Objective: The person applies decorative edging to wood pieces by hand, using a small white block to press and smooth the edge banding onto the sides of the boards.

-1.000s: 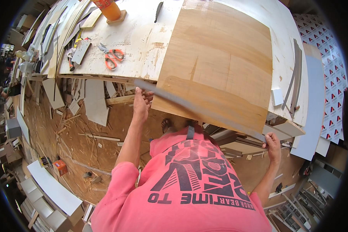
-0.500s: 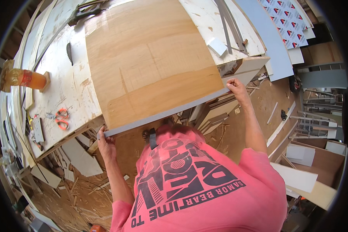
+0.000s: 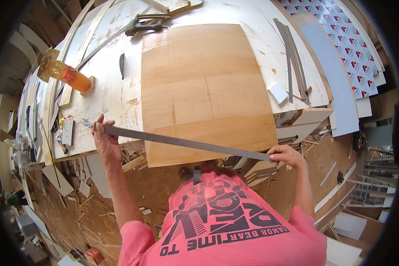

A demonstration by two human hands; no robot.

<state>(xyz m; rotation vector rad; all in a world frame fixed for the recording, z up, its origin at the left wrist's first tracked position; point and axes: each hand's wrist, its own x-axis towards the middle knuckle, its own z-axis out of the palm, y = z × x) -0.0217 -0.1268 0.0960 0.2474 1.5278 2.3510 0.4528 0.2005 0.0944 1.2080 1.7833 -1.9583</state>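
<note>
A long, thin, grey flat strip [image 3: 181,142] is stretched between both hands, slanting down to the right across the near part of a wooden panel [image 3: 204,93]. My left hand [image 3: 107,144] grips its left end, off the panel's left side. At the other end, my right hand [image 3: 290,156] pinches the strip near the panel's front right corner. The brown panel lies on a white, stained worktable [image 3: 106,95], its near edge overhanging the table front. Scissors with orange handles [image 3: 92,126] are partly hidden behind my left hand.
A bottle of orange liquid [image 3: 71,76], a saw blade [image 3: 121,66] and a dark clamp-like tool [image 3: 146,25] lie left and behind the panel. Dark strips [image 3: 290,57] and a white block [image 3: 278,93] sit right. Wood scraps [image 3: 88,208] litter the floor.
The strip has come away from along the panel's front edge and now slants over its surface. My left hand has risen relative to the panel, and the view has shifted.
</note>
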